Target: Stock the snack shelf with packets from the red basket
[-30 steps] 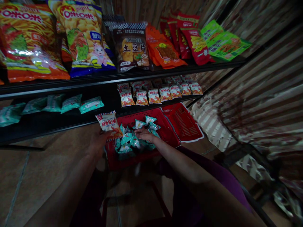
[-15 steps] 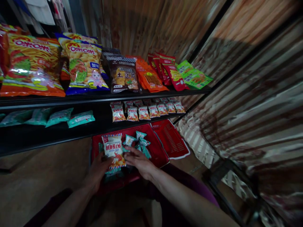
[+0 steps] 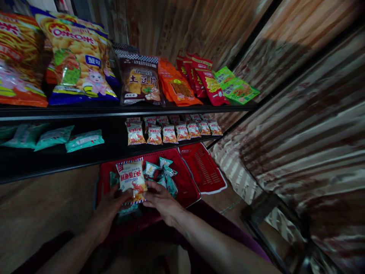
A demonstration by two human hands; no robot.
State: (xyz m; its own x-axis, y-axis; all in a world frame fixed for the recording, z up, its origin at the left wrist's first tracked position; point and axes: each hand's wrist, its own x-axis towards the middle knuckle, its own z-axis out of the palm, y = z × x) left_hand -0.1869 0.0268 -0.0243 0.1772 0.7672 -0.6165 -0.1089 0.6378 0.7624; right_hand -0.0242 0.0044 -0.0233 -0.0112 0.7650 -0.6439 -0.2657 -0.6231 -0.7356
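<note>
Faces a black shelf rack (image 3: 114,155), with snack bags set out on both levels. Works low in front of it, above a red basket (image 3: 186,179) partly filled with small green packets (image 3: 165,171). Has the white-and-orange packet (image 3: 132,178) over the left part of the basket, between left hand (image 3: 110,208) and right hand (image 3: 164,204): rightward of the one, leftward of the other. Runs lengthwise up the view, away from the body, top edge slightly askew, printed face toward the camera. Lies nearer to the left hand, angled in from the lower left and closed about the lower left corner. Comes within touch of the right hand only along the lower right edge, knuckles up, palm hidden from view, angled in from the lower right. Grips on the left with thumb (image 3: 127,195) across the front, remaining fingers partly hidden at the left side. Curls the right fingers (image 3: 151,185) loosely, partly open, tips at the packet's edge; cannot tell whether pinching or merely touching. Cannot judge any contact between bottom seam and green packets underneath.
</note>
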